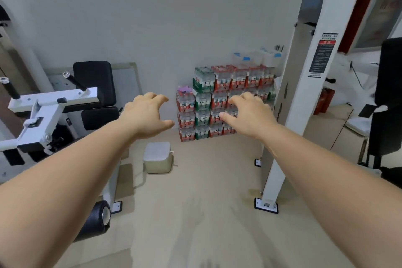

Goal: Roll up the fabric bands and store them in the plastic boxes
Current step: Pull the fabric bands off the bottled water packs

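Both my arms stretch forward at chest height over a beige floor. My left hand (146, 114) is palm down with loosely bent, spread fingers and holds nothing. My right hand (248, 113) mirrors it a short gap to the right, also empty. Clear plastic boxes (256, 58) with blue clips sit on top of a stack of bottled-water packs against the far wall, beyond my right hand. No fabric band shows in this view.
Shrink-wrapped water bottle packs (217, 102) are stacked at the wall. A white gym machine (50, 111) with black pads stands left, a white machine upright (302, 85) right. A small pale box-shaped bin (158, 156) sits on the floor below my left hand.
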Demonstrator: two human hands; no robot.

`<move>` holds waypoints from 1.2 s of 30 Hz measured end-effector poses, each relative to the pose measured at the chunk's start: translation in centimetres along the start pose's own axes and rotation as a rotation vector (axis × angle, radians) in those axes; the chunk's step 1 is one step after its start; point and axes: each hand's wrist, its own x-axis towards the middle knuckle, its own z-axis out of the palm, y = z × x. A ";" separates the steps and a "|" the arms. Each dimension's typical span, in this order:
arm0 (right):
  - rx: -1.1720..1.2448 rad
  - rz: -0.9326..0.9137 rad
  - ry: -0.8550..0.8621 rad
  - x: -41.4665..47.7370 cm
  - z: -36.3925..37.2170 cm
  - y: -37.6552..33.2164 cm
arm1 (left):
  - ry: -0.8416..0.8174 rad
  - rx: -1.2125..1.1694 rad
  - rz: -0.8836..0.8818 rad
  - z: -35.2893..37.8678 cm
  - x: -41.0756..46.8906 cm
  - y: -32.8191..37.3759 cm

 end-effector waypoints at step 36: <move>0.104 0.017 -0.370 81.2 39.2 10.8 | -0.348 0.018 -0.097 35.6 81.0 -19.3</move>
